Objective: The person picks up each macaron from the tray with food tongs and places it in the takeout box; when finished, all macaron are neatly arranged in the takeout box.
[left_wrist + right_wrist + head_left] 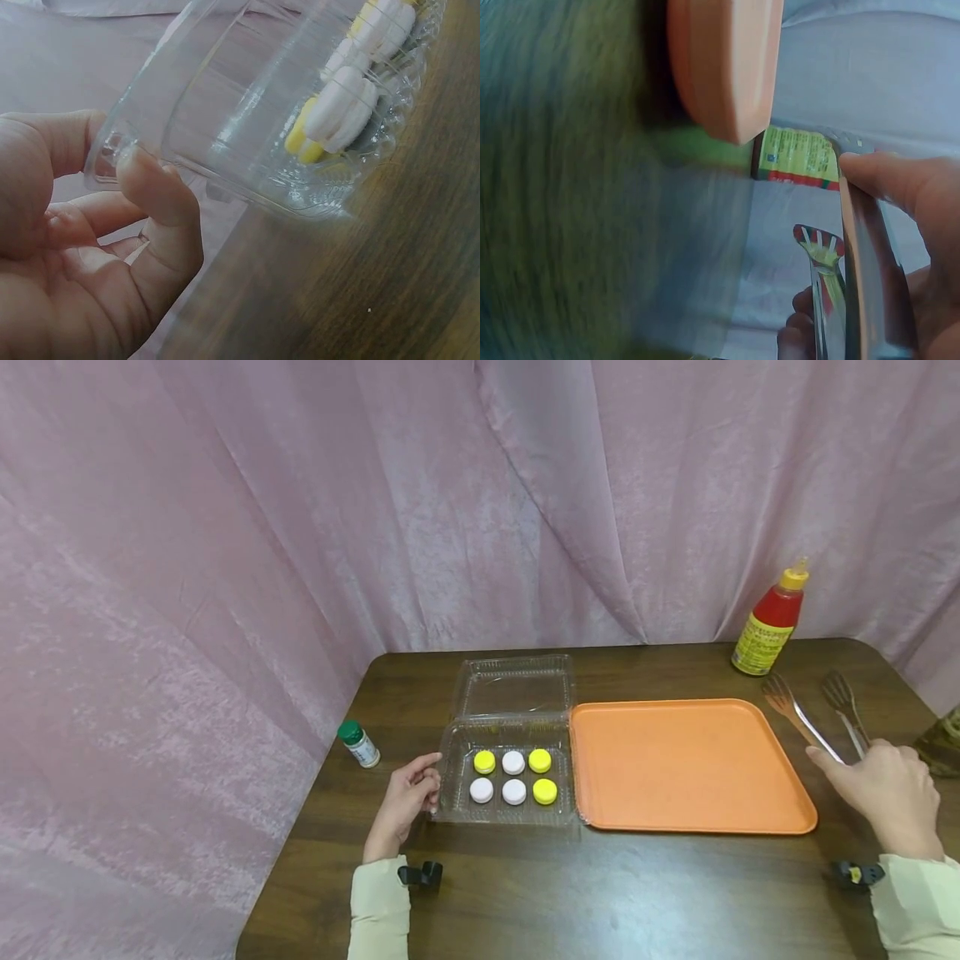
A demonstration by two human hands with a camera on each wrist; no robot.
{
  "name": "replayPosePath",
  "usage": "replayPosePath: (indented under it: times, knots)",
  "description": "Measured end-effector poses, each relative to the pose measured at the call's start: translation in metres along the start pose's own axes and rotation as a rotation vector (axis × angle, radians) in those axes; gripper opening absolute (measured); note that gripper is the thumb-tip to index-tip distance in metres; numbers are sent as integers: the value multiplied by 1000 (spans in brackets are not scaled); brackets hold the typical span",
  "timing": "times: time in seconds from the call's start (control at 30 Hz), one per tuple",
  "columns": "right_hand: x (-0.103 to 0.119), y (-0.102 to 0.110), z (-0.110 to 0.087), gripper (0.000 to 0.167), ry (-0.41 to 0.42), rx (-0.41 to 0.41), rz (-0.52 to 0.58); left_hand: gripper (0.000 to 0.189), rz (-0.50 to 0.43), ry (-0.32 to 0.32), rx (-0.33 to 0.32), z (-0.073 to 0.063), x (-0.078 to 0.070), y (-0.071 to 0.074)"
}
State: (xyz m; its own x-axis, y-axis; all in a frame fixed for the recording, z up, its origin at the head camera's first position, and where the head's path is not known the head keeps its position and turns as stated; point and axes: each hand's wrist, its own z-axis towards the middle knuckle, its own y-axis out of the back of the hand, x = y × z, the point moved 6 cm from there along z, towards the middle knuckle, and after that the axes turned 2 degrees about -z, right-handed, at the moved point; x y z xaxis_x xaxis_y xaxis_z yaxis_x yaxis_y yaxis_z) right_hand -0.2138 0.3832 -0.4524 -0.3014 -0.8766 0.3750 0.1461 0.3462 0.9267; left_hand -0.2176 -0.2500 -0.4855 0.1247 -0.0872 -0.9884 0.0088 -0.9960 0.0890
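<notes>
In the head view, my left hand [408, 795] is at the left edge of a clear hinged plastic container [448, 768], pinching its rim between thumb and fingers, as the left wrist view shows. The container lies with its lid [517, 693] folded back. Several yellow macarons [540, 761] and white macarons [482, 791] sit inside in two rows. My right hand [888, 789] grips metal tongs [813, 727] by their arms; the slotted ends point away from me and stand apart, with nothing between them. Part of the right fingers is hidden behind the tongs.
An orange tray [690, 768] lies against the container's right side. A red squeeze bottle [771, 625] with a yellow cap stands at the back right. A green-capped shaker [359, 744] is left of the container. A dark jar [941, 745] stands at the right edge.
</notes>
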Motion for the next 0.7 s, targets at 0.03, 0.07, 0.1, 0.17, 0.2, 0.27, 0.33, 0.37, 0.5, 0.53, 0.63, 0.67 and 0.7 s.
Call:
replayPosePath:
  times: [0.03, 0.07, 0.1, 0.17, 0.2, 0.27, 0.33, 0.37, 0.5, 0.53, 0.63, 0.67, 0.7]
  knots:
    - [-1, 0, -1, 84, -5, 0, 0, 46, -1, -1, 2, 0, 0, 0]
    - [-2, 0, -1, 86, -10, 8, 0, 46, 0, -1, 2, 0, 0, 0]
    - [-2, 0, -2, 87, -12, 8, 0, 47, -1, 0, 1, 0, 0, 0]
    - [-4, 0, -3, 89, -12, 17, 1, 46, -2, 4, -2, 0, 1, 0]
    - [-5, 0, -3, 91, -9, 23, 0, 47, -3, 6, -3, 0, 1, 0]
    - [-7, -1, -3, 93, -1, 31, -8, 46, -3, 8, -5, 0, 1, 0]
    - [-10, -2, -3, 91, 12, 27, -22, 46, -4, 4, -3, 0, 1, 0]
    - [-12, -3, -3, 91, 17, 26, -32, 46, -3, 2, -2, 0, 2, 0]
    - [-19, -6, -1, 86, 23, 18, -45, 46, -6, -2, -5, -1, 3, 1]
    - [-20, -6, -1, 85, 23, 21, -44, 46, -6, -4, -4, -1, 3, 1]
    - [-21, -7, 1, 78, 27, 26, -41, 46, -4, -9, 3, 0, 3, 1]
    - [-20, -8, 2, 76, 26, 34, -43, 46, -3, -13, 6, 1, 2, 1]
    - [-20, -8, 2, 75, 24, 47, -44, 46, 0, -18, 9, 2, 1, 1]
